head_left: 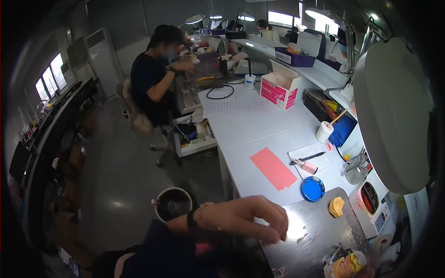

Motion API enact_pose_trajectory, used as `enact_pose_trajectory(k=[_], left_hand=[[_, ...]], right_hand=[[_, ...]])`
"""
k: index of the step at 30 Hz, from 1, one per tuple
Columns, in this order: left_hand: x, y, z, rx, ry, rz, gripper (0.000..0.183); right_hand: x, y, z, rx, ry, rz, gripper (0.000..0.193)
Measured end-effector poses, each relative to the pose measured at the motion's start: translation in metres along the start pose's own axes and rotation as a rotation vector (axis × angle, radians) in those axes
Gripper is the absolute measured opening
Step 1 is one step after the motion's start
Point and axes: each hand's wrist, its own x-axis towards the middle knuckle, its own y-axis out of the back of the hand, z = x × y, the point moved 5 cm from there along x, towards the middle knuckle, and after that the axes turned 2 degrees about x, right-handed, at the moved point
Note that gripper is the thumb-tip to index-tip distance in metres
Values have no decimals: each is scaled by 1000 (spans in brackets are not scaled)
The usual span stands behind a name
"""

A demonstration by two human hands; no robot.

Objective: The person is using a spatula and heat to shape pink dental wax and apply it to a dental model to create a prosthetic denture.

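My left hand (252, 217) hangs over the near left edge of the metal work surface (296, 234), fingers curled down and close together. Whatever may be between them is hidden. At the lower right stands a dental model (345, 265) with yellow and pinkish gums and teeth, in a metal articulator. A dim skin-toned patch beside it, at the picture's lower edge, seems to be part of my right hand (367, 271); its fingers are not clear. Further back on the metal surface sits a tan plaster tooth model (336, 207), touched by neither hand.
A blue round lid (313, 189), pink wax sheet (273, 168), black pen (308, 158) and white cup (324, 132) lie beyond. A large lamp head (394, 116) overhangs the right. A bin (174, 205) stands on the floor left; a co-worker (155, 78) sits further back.
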Motion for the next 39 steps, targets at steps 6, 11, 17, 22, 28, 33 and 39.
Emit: enact_pose_trajectory(k=[6,11,17,22,28,33,39], left_hand=[[-125,75,76,968,-51,1105,17],[-180,108,102,606,-431,1232,20],[-188,188,74,658,-215,1290,18],[-191,264,80,678,53,1349,55],[-155,285,46,766,505,1102,100],[-123,272,16,696,622,1058,97],[-117,262,-18,958,524,646,66]], right_hand=[[-4,2,25,21,-250,6,36],[-7,6,24,-29,-341,-65,34],[-16,15,46,239,-589,15,28],[7,2,8,58,-540,-130,29],[14,-3,-20,122,-589,-75,29],[20,1,-43,-44,-457,-139,29],[3,1,-28,-107,-541,-425,35]])
